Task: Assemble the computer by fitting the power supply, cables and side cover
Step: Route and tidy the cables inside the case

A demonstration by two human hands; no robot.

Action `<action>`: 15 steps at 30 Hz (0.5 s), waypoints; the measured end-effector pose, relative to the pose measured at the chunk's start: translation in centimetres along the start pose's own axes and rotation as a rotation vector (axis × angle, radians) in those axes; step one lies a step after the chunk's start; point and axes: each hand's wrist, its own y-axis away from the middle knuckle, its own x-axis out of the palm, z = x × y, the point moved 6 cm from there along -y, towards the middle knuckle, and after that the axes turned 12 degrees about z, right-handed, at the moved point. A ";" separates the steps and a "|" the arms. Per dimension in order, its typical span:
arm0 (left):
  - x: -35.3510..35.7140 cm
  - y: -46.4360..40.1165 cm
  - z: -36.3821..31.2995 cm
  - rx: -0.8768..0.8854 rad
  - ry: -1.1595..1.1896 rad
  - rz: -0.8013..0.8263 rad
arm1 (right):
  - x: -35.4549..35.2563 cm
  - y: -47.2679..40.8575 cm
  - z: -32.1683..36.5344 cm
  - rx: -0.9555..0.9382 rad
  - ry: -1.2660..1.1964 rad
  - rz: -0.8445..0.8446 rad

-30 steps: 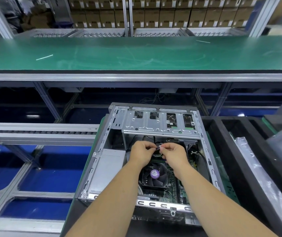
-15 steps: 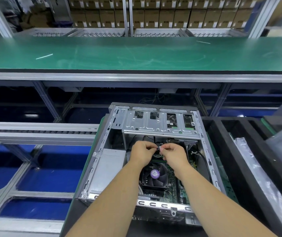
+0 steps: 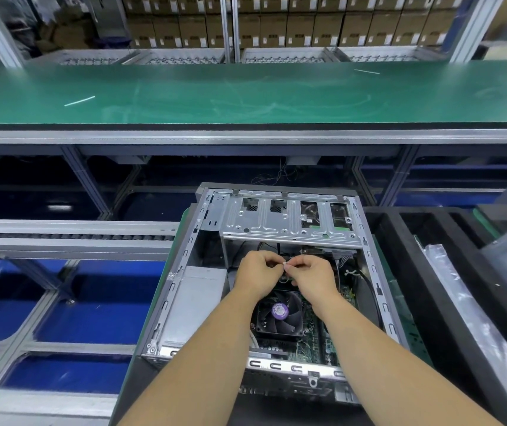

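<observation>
An open grey metal computer case point(image 3: 184, 302) lies on its side, its side cover off, at the near middle of the view, resting on a green mat point(image 3: 157, 309) on the worktop. Inside, along the case's left wall, sits a plain silver box-shaped power supply point(image 3: 196, 305). Beside it to the right is a black square cooling fan with a purple round label point(image 3: 279, 313), mounted on a green circuit board point(image 3: 316, 333). A perforated silver metal drive bracket point(image 3: 286, 219) spans the far end of the case.

Both bare forearms reach into the case above the fan. The left hand point(image 3: 256, 273) and the right hand point(image 3: 315, 276) meet fingertip to fingertip, each grip pinching a small white cable connector point(image 3: 284, 264) between thumb and fingers. Thin black cables point(image 3: 278, 250) run behind the hands; where they end cannot be told.

To the right of the case stands a black foam tray point(image 3: 399, 241) holding a crinkled clear plastic bag point(image 3: 448, 272). Beyond the case runs a long green conveyor belt point(image 3: 246, 93), with stacked brown cardboard boxes point(image 3: 276, 29) behind it.
</observation>
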 end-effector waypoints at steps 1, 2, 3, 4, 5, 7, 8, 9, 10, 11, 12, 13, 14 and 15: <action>0.0 0.0 0.0 -0.005 0.010 0.005 | 0.0 0.1 0.0 0.002 0.000 0.003; 0.1 0.1 -0.1 -0.008 0.022 0.011 | 0.0 0.1 0.0 0.006 -0.003 0.008; 0.1 0.1 -0.1 -0.006 0.031 0.014 | 0.0 0.1 0.0 0.012 -0.007 0.011; 0.1 0.1 -0.2 0.000 0.031 0.014 | 0.0 0.1 0.0 0.020 -0.015 0.012; 0.1 0.1 -0.2 0.009 0.021 0.009 | 0.0 0.1 0.0 0.030 -0.028 0.009; 0.0 0.1 -0.2 0.027 -0.003 -0.004 | -0.1 0.2 0.0 0.049 -0.057 0.007; -0.1 0.1 -0.1 0.033 -0.011 -0.007 | -0.1 0.3 0.1 0.048 -0.059 0.009; -0.1 0.0 -0.1 0.036 -0.020 -0.005 | -0.2 0.3 0.2 0.040 -0.044 0.011; 0.0 0.0 -0.1 0.039 -0.033 0.002 | -0.2 0.4 0.3 0.026 -0.014 0.006; 0.0 0.0 -0.1 0.043 -0.045 0.010 | -0.3 0.4 0.3 0.013 0.020 -0.007; 0.1 0.0 -0.2 0.047 -0.053 0.014 | -0.4 0.4 0.3 0.004 0.044 -0.026; 0.1 0.0 -0.2 0.052 -0.054 0.014 | -0.5 0.4 0.3 0.003 0.052 -0.042; 0.1 0.0 -0.2 0.056 -0.051 0.014 | -0.6 0.3 0.3 0.012 0.038 -0.050; 0.1 0.0 -0.2 0.058 -0.047 0.015 | -0.6 0.3 0.1 0.029 0.011 -0.045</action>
